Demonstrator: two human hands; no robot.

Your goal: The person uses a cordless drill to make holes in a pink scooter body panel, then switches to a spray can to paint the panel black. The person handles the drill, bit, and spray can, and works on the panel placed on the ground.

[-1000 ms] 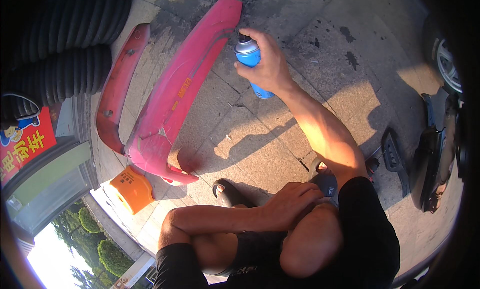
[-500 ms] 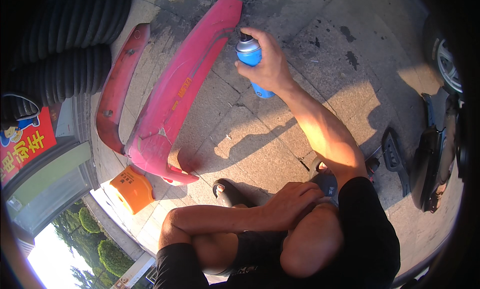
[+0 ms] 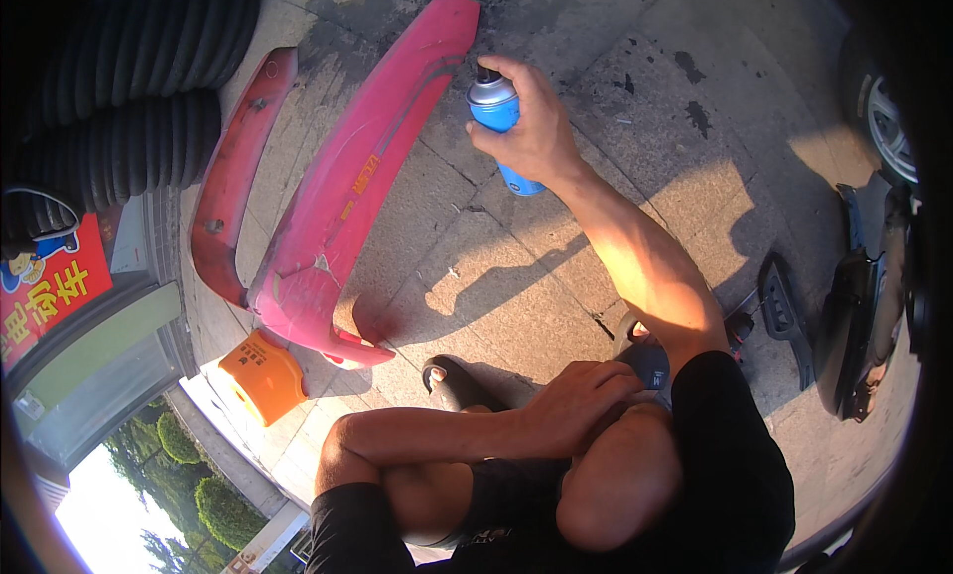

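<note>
My right hand (image 3: 526, 127) grips a blue spray can with a silver top (image 3: 492, 109), its index finger on the black nozzle. The can is held beside the upper end of a long pink plastic panel (image 3: 338, 197), which lies on the paving with scuffs and cracks at its lower end. A narrower red curved panel (image 3: 228, 187) lies to its left. My left hand (image 3: 581, 405) rests over my bent knee (image 3: 615, 475), fingers loosely draped and holding nothing, with the forearm across my body.
An orange plastic stool (image 3: 260, 373) sits at lower left. Stacked tyres (image 3: 129, 142) and a shopfront with a red sign (image 3: 55, 291) line the left. A wheel (image 3: 884, 117), black plastic parts (image 3: 849, 336) and a dark bracket (image 3: 789, 326) are on the right.
</note>
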